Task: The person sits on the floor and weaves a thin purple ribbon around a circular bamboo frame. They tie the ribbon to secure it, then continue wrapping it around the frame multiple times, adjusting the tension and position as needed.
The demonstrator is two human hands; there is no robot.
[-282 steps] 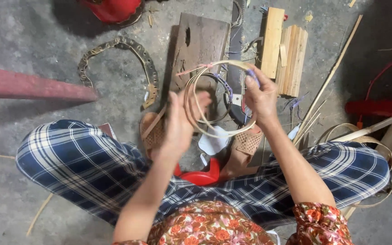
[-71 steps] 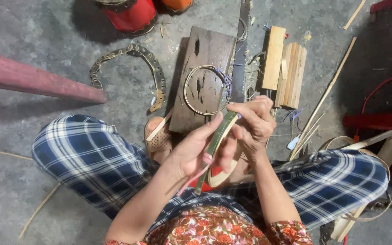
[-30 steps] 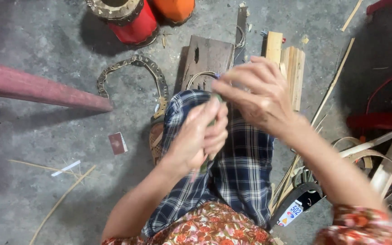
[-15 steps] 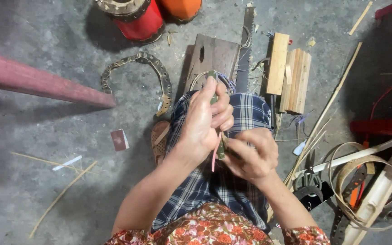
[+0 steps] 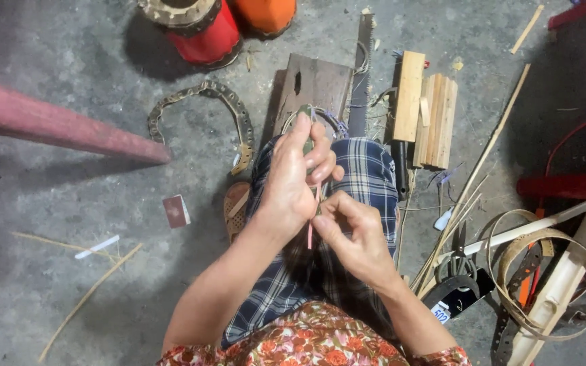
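My left hand is closed around a thin green bamboo strip that sticks up past my fingers, over my raised knee in blue plaid trousers. My right hand sits just below it, fingers pinched on the lower end of the same strip, where a thin reddish sliver hangs down. Both hands touch each other above my lap.
On the concrete floor ahead lie a dark wooden board, a saw, wooden blocks, a woven curved band, red and orange containers. Coiled bamboo strips, scissors and long sticks lie right.
A coiled loop I held earlier is down on the board. My knee came up under my hands. My right hand dropped from beside the left to below it on the strip.
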